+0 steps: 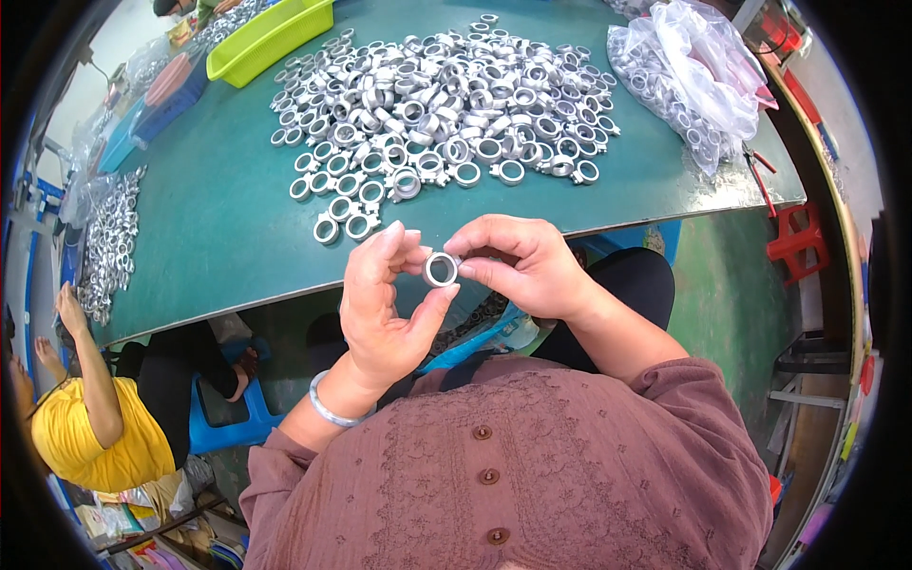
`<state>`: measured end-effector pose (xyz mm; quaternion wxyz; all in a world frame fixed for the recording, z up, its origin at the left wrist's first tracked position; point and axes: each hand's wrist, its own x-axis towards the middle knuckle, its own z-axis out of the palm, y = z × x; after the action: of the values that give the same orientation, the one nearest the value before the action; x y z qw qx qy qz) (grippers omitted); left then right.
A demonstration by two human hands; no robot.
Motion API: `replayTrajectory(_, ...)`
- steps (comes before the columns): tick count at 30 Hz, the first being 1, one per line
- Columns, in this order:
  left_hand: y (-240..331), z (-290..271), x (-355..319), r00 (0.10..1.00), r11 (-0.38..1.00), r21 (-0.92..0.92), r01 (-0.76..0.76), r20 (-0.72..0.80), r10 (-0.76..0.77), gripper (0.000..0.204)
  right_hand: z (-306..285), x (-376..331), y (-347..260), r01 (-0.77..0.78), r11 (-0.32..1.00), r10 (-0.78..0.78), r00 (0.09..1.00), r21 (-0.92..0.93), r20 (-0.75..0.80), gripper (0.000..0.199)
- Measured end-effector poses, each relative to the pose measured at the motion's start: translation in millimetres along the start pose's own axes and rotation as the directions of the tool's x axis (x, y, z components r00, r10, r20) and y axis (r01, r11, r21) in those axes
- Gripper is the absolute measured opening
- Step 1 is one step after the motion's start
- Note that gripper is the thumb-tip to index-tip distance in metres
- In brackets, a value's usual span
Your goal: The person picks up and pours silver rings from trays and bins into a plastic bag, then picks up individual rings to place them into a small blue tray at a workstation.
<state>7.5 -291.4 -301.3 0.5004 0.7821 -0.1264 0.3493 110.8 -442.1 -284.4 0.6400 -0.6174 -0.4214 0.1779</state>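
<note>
Between my two hands is a small silver-grey metal ring (441,284), its open centre facing up toward me, just off the front edge of the green table (209,228). My left hand (385,304) curls around its left side, fingertips and thumb against the rim. From the right, my right hand (532,266) pinches the ring's small side lug between thumb and forefinger. Beyond my hands, a large heap of similar metal rings (465,174) with small lugs spreads over the table, a few lying loose at its near edge.
A yellow-green plastic tray (271,47) stands at the far left, and a clear plastic bag (698,71) of rings at the far right. Red-handled pliers (762,180) lie near the right edge. A person in yellow (109,432) sits at left. A blue bag (484,337) hangs below my hands.
</note>
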Motion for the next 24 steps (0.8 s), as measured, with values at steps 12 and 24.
replayTrajectory(12,4.4,-13.5,6.9,0.673,0.101,-0.846,0.524,0.339,-0.657,0.034,-38.4,17.8,3.7,0.011,0.345,-0.308,0.946,-0.938,-0.102,0.009)
replayTrajectory(24,13.3,2.4,11.2,0.811,0.694,-0.462,0.552,0.104,-0.575,0.046,3.4,4.1,-3.2,-0.022,0.998,0.027,0.996,0.053,-0.088,0.009)
